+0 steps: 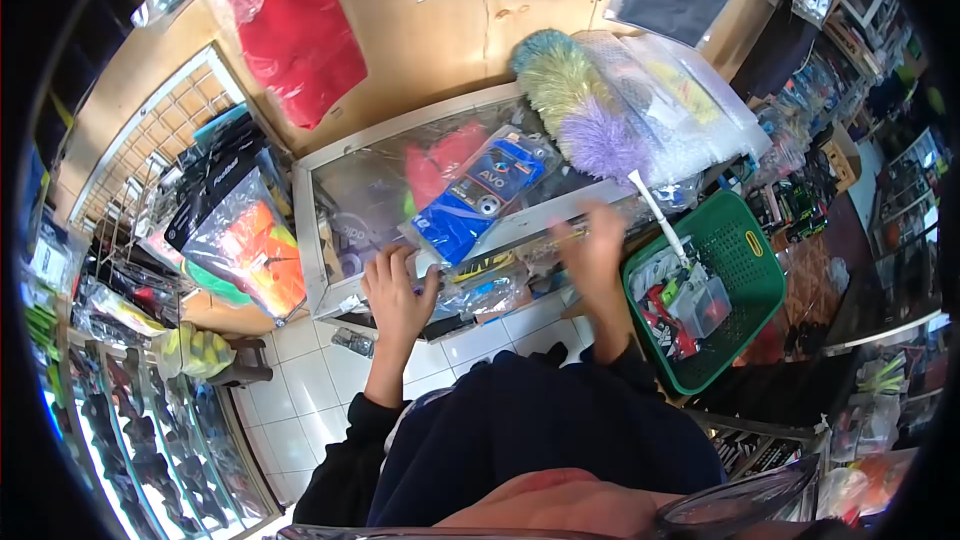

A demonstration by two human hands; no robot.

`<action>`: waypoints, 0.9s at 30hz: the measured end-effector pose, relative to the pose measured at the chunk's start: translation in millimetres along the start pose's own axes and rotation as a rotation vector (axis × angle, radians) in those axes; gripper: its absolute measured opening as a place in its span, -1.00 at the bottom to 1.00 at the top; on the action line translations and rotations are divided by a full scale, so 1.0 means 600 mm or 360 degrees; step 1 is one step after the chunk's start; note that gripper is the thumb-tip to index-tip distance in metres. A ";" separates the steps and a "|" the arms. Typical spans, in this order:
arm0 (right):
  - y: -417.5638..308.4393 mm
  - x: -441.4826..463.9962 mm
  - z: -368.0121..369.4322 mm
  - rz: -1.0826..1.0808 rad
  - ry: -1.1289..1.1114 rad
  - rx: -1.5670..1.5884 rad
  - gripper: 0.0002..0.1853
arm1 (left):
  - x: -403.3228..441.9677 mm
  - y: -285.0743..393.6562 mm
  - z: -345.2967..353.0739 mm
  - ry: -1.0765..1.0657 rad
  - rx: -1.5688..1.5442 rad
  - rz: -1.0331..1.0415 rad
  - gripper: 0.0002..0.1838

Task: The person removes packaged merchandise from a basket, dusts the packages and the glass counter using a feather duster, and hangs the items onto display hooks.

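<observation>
A blue packaged item point(450, 225) marked AVO lies in clear plastic on the glass-topped display case point(372, 145). My left hand point(397, 298) is at the front frame of the case, near the packet's lower left corner. Its fingers and thumb are apart, and I see nothing in them. My right hand point(597, 252) is over the case's front edge, right of the packet. Motion blurs its fingers, so what they hold, if anything, is unclear.
A fluffy multicoloured duster point(575, 100) lies beside bubble wrap point(715, 125), its white handle reaching over a green basket point(745, 290) of small goods. Bagged socks point(225, 200) hang by a wire rack point(150, 130) at left. A red bagged garment point(300, 35) hangs above.
</observation>
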State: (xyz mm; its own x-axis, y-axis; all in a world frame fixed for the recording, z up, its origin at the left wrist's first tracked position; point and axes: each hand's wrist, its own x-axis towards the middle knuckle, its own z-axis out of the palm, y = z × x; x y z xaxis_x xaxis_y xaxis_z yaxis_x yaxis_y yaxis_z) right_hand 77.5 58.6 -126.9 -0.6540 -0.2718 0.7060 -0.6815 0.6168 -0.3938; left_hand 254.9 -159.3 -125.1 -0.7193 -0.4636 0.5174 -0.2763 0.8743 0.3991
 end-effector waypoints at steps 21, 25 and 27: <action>-0.022 -0.134 -0.068 -0.0407 -0.0398 -0.0012 -0.71 | 0.008 -0.028 0.042 -0.0230 0.0515 0.0140 -0.27; 0.034 -0.135 -0.037 0.0059 -0.0116 -0.0092 -0.68 | 0.010 -0.019 0.044 0.0006 0.0267 0.0077 -0.23; 0.045 -0.143 -0.022 0.0130 -0.0026 0.0079 -0.68 | 0.012 -0.020 0.047 0.0016 0.0304 0.0082 -0.23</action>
State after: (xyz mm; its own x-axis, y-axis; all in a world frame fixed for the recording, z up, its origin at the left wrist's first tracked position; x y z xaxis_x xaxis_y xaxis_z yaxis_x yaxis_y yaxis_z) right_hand 119.2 108.1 -190.5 -0.7130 -0.2347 0.6607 -0.6409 0.6003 -0.4785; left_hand 235.0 -168.9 -147.7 -0.7293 -0.4179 0.5417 -0.3556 0.9080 0.2216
